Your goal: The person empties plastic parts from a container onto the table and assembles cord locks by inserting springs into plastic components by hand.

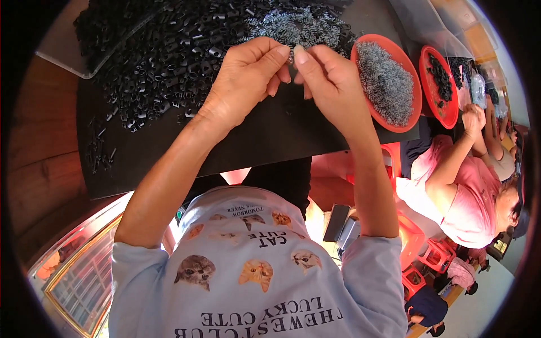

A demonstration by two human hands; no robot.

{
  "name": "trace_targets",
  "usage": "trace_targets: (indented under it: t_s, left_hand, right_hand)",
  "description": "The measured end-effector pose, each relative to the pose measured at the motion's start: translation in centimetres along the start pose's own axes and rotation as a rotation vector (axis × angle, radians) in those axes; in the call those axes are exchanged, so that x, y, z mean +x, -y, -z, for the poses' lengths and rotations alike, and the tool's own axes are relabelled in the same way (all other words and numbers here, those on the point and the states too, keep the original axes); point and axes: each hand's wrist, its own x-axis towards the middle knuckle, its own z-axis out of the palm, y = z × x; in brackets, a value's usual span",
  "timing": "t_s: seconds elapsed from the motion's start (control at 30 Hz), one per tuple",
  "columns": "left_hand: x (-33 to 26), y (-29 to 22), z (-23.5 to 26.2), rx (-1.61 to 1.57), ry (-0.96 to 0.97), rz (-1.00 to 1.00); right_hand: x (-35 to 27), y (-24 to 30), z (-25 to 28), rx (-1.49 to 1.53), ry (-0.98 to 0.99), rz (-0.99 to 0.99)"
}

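Observation:
My left hand and my right hand are raised over the black table, their fingertips almost meeting. Each hand is closed, thumb pressed against the bent fingers. A tiny shiny bit shows between the two thumbs, too small to make out, and the fingers cover most of it. Just beyond the hands lies a heap of small silvery metal springs. To its left spreads a large pile of small black plastic pieces, many of them hollow and tube-like. More springs fill a red bowl right of my right hand.
Farther right stands a second red bowl with black pieces. A clear plastic bin wall rises at the far left. Thin black pieces lie near the table's left edge. A co-worker in pink sits to the right, near red stools.

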Motion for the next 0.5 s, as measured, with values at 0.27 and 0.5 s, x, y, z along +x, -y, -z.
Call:
trace_targets:
  t_s: [0.27, 0.5]
  left_hand:
    - [-0.2, 0.4, -0.4, -0.026, -0.030, -0.045]
    - [-0.5, 1.4, 0.0, 0.396, -0.034, -0.336]
  right_hand:
    - [0.7, -0.5, -0.8, 0.176, 0.007, -0.061]
    - [0.6, 0.5, -0.6, 0.176, 0.008, -0.128]
